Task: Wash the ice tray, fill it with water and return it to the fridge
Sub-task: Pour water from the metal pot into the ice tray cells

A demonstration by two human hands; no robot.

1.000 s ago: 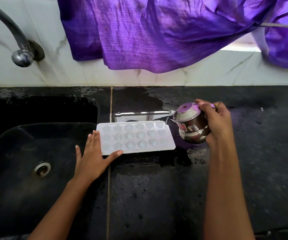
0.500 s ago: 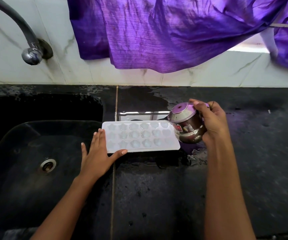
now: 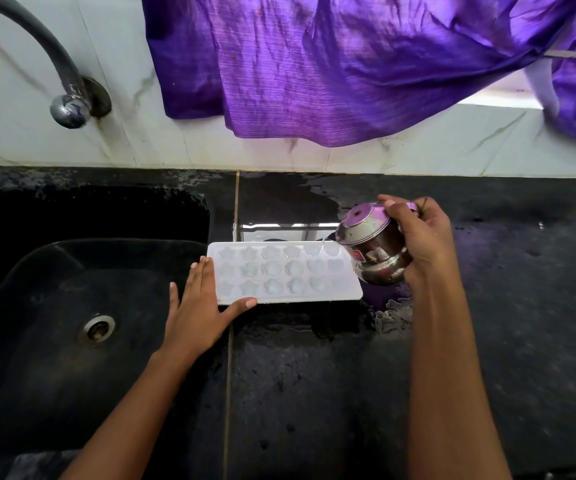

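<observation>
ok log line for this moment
right hand: holds pot tilted, pouring into tray | left hand: flat against tray's left end | tray: on counter

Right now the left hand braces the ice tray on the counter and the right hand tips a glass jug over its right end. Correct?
Not a glass jug: a steel pot, gripped and tilted by the right hand over the right end of the ice tray. The left hand does brace the tray on the counter. Head view shows it.
</observation>
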